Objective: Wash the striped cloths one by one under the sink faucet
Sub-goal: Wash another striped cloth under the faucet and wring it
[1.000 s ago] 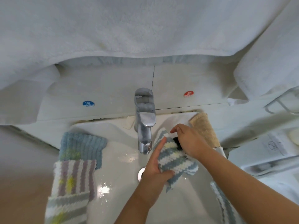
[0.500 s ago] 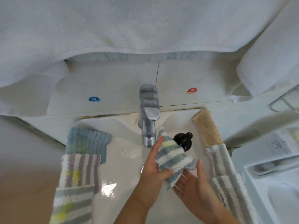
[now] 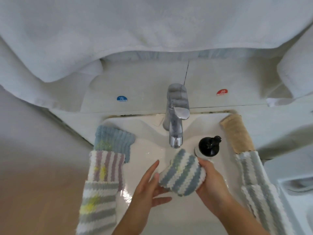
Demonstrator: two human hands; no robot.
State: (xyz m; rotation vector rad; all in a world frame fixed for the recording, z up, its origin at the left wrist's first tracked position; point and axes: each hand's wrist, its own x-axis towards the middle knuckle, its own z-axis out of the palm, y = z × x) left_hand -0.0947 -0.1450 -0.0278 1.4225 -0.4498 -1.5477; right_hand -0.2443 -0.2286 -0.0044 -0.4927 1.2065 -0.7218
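Head view: blue sticker (image 3: pixel 122 98) reads "COLD".

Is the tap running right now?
It looks off: no stream shows between the faucet spout and the striped cloth beneath it.

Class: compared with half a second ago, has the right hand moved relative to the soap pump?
Yes. The right hand has risen from below the cloth to grip its right side, just below the pump.

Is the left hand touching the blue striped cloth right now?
Touching. The head view shows the left hand open, its thumb against the lower left edge of the blue striped cloth, with fingers running under it. The right hand holds the cloth's other side.
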